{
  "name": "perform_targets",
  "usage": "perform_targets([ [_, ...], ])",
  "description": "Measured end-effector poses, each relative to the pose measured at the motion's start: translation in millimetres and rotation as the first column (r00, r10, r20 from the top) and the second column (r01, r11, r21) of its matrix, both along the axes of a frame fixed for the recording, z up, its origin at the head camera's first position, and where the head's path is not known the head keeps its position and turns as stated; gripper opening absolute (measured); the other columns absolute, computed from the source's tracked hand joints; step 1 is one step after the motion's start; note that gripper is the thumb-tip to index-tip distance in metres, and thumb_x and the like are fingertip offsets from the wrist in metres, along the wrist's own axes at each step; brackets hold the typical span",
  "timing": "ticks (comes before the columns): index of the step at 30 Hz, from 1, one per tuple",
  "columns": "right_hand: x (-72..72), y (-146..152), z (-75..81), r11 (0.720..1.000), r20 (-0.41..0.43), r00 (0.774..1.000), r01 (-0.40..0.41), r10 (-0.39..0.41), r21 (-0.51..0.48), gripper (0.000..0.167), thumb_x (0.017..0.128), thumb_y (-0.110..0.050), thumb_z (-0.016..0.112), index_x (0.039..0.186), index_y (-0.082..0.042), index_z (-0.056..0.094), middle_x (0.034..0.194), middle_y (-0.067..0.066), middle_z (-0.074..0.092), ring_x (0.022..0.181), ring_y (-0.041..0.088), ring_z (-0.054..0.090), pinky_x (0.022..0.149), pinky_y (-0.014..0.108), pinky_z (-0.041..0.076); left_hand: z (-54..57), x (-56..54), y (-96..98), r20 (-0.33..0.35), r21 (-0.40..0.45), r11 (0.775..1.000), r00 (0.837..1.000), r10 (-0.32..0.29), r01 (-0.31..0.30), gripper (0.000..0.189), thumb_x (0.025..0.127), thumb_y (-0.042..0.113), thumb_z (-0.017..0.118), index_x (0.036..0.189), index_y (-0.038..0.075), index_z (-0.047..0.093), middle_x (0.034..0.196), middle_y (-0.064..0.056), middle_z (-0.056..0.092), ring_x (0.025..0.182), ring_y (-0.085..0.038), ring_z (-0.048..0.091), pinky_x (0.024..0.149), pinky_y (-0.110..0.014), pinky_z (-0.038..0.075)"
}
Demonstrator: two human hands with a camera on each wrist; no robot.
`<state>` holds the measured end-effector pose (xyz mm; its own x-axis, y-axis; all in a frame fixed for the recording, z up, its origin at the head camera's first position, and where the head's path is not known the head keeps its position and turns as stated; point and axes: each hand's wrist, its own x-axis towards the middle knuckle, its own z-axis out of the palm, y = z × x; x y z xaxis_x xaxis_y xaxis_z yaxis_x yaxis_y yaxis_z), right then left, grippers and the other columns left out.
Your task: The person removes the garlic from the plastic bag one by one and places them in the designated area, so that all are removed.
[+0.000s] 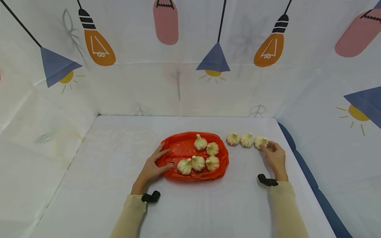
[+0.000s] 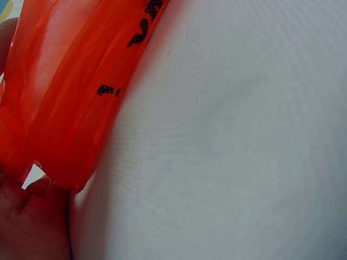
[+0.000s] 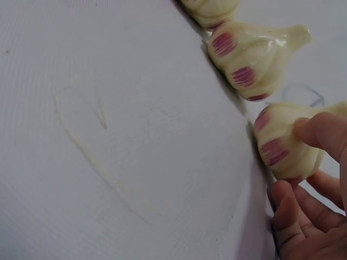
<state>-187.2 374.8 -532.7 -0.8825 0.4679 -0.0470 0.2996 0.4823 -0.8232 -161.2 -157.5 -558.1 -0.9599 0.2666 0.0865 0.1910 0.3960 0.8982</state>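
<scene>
Pinching a head of garlic (image 1: 259,141) between thumb and fingertips, a person's right hand (image 1: 276,157) is over the far right part of a white table (image 1: 190,208). From where I stand, that head is the rightmost in a short row of three, with a middle head (image 1: 246,141) just beside it and a left head (image 1: 232,139) beyond that. Seen close up from the right wrist, the heads are creamy and glossy, with purple streaked patches near their bases. I cannot tell whether the pinched one touches the table.

Left of the row, near the middle of the table, lies a red plastic bag (image 1: 175,150), shiny and creased, its edges bunched up like a low rim. Black print shows on its side. Five more garlic heads sit on it: two at the far right, and a near line of three running from the centre to the right, the leftmost of them a plump one (image 1: 184,167).

The left hand (image 1: 152,167) rests loosely at the bag's left end, fingers and thumb spread and reaching over its edge.

Both arms wear pale yellow sleeves (image 1: 287,205), with a small black device (image 1: 150,197) at each wrist. Behind the table hangs a white sheet (image 1: 131,89) printed with blue lamps, orange light bulbs and pink shapes.
</scene>
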Motion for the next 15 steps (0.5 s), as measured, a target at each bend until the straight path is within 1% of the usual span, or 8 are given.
perform_targets([
  [2,-1.1,-0.2,0.8,1.000,0.022,1.000,0.005,-0.005,-0.009,0.068,0.095,-0.044,0.071,0.146,-0.002,0.054,0.138,0.021,0.062,0.088,-0.008,0.051,0.070,0.005,0.043,1.0,0.3,0.2,0.005,-0.001,1.000,1.000,0.000,0.000,0.073,0.084,0.033,0.085,0.149,0.016,0.057,0.171,-0.001,0.026,0.160,-0.033,0.015,0.124,-0.063,0.021],
  [5,-1.9,-2.0,2.3,0.999,0.054,0.998,0.025,-0.023,-0.038,0.070,0.095,-0.048,0.070,0.147,-0.004,0.053,0.141,0.018,0.061,0.097,0.001,0.055,0.070,0.005,0.045,1.7,0.3,0.5,0.015,-0.008,1.000,1.000,0.004,-0.004,0.073,0.085,0.033,0.085,0.149,0.016,0.056,0.171,0.000,0.026,0.161,-0.032,0.014,0.124,-0.063,0.021],
  [9,-2.1,-4.6,3.1,0.998,0.083,0.996,0.044,-0.040,-0.043,0.073,0.094,-0.053,0.069,0.148,-0.007,0.054,0.142,0.014,0.060,0.110,0.010,0.056,0.075,0.007,0.042,1.2,0.0,0.3,0.008,-0.011,1.000,1.000,0.003,-0.003,0.072,0.085,0.034,0.084,0.149,0.017,0.056,0.171,-0.001,0.026,0.160,-0.033,0.015,0.124,-0.063,0.021],
  [12,-1.2,-6.0,4.0,0.998,0.082,0.996,0.047,-0.043,-0.049,0.073,0.093,-0.053,0.070,0.148,-0.008,0.054,0.142,0.014,0.060,0.111,0.012,0.057,0.076,0.007,0.042,0.8,0.1,-0.1,-0.003,0.002,1.000,1.000,-0.007,0.007,0.072,0.085,0.033,0.084,0.149,0.017,0.057,0.171,-0.002,0.027,0.160,-0.035,0.015,0.124,-0.065,0.020],
  [15,1.3,-7.6,5.4,0.998,0.076,0.997,0.037,-0.032,-0.059,0.073,0.092,-0.050,0.073,0.149,-0.007,0.053,0.142,0.014,0.060,0.109,0.010,0.057,0.075,0.007,0.043,0.3,0.5,-0.6,-0.010,0.010,1.000,1.000,-0.011,0.011,0.072,0.085,0.034,0.084,0.149,0.017,0.057,0.170,-0.003,0.028,0.160,-0.036,0.016,0.123,-0.067,0.020],
])
